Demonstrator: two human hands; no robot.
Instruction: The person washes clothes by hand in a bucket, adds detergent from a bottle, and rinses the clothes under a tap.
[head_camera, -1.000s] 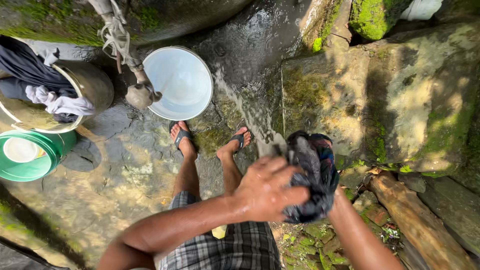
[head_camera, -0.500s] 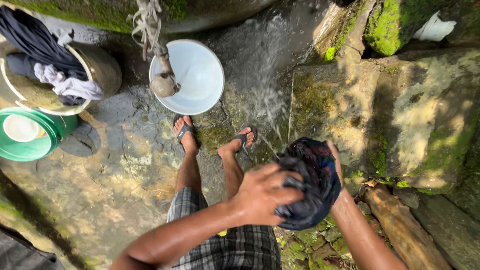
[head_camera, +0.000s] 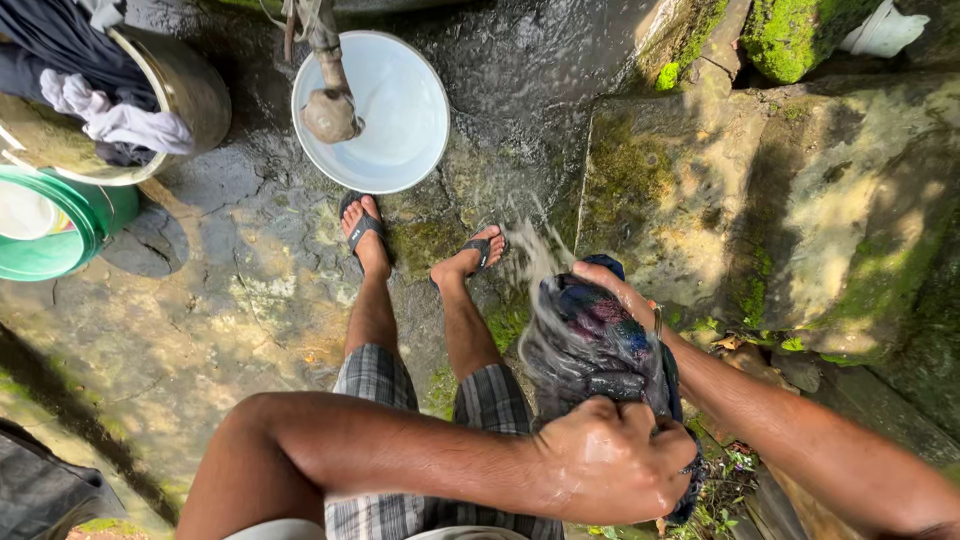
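A person's left hand (head_camera: 610, 462) is clenched tight around the lower end of a dark wet cloth (head_camera: 598, 345), while the right hand (head_camera: 618, 292) grips its upper end, water spraying off, above mossy stone (head_camera: 760, 190) beside a white basin (head_camera: 385, 110).

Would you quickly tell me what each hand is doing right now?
Left hand: closed in a fist around the near end of the wet dark cloth.
Right hand: holding the far side of the same cloth; fingers mostly hidden.
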